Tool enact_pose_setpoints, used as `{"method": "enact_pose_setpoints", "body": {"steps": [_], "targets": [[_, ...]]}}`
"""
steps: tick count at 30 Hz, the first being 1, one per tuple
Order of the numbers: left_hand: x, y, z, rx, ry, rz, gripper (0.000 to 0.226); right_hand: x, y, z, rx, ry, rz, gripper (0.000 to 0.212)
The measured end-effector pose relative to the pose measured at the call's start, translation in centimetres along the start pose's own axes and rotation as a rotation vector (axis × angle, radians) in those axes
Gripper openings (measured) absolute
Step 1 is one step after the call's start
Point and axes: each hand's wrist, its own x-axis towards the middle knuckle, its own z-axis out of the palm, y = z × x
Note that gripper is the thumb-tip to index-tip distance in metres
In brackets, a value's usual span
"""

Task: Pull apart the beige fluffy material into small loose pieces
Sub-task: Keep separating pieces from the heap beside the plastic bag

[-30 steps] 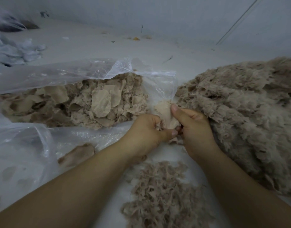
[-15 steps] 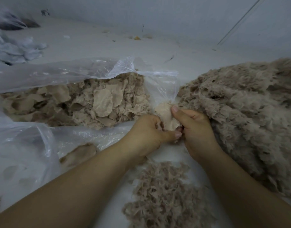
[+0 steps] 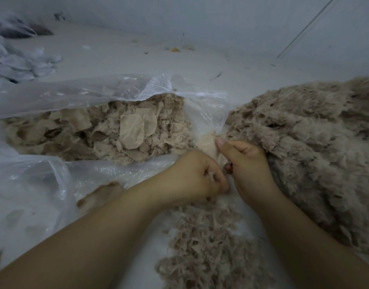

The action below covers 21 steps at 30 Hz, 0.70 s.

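A: Pinching tight, both hands are working one beige piece (image 3: 207, 143) by the bag's mouth: right hand (image 3: 247, 165) is holding the backing, left hand (image 3: 197, 178) is gripping a tuft.

B: Judging it, small pinches close together are tearing cleanest, dropping onto the loose pile (image 3: 208, 247).

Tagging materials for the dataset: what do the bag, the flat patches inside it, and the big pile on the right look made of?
Bag: thin clear plastic film, glossy, going by its crinkles and glare.
Flat patches: beige woven or knit backing fabric, matte; a fine grid texture shows.
Big pile: beige fluffy fibre, probably synthetic plush or fleece; curly matte tufts, exact fibre unclear.
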Motion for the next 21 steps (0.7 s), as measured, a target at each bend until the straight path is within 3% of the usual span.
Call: {"method": "enact_pose_setpoints", "body": {"steps": [2,4,6,8,12,15,17,21], "targets": [[0.3,-0.2,0.2,0.107,0.285,0.099,0.011,0.0,0.0,0.0,0.034,-0.035,-0.016,0.029],[0.3,-0.5,0.3,0.4,0.49,0.262,0.021,-0.1,-0.1,0.0,0.048,-0.088,-0.042,0.029],[0.2,-0.9,0.3,0.642,0.504,0.344,0.052,-0.2,-0.2,0.0,0.051,-0.118,-0.051,0.03],[0.3,-1.4,0.3,0.648,0.464,0.353,0.066,-0.2,-0.2,0.0,0.04,-0.117,-0.053,0.032],[0.6,-1.4,0.0,0.49,0.557,0.41,0.042,-0.5,-0.5,0.1,0.017,-0.191,-0.095,0.038],[0.6,-1.4,-0.4,0.574,0.639,0.516,0.029,-0.3,-0.6,0.2,0.022,-0.117,-0.05,0.034],[0.8,-1.5,-1.3,0.641,0.704,0.457,0.031,-0.1,-0.4,0.2,0.017,-0.064,-0.01,0.038],[1.1,-1.6,-2.7,0.817,0.746,0.008,0.068,-0.2,-0.4,0.2,-0.028,-0.067,0.0,0.031]]}}
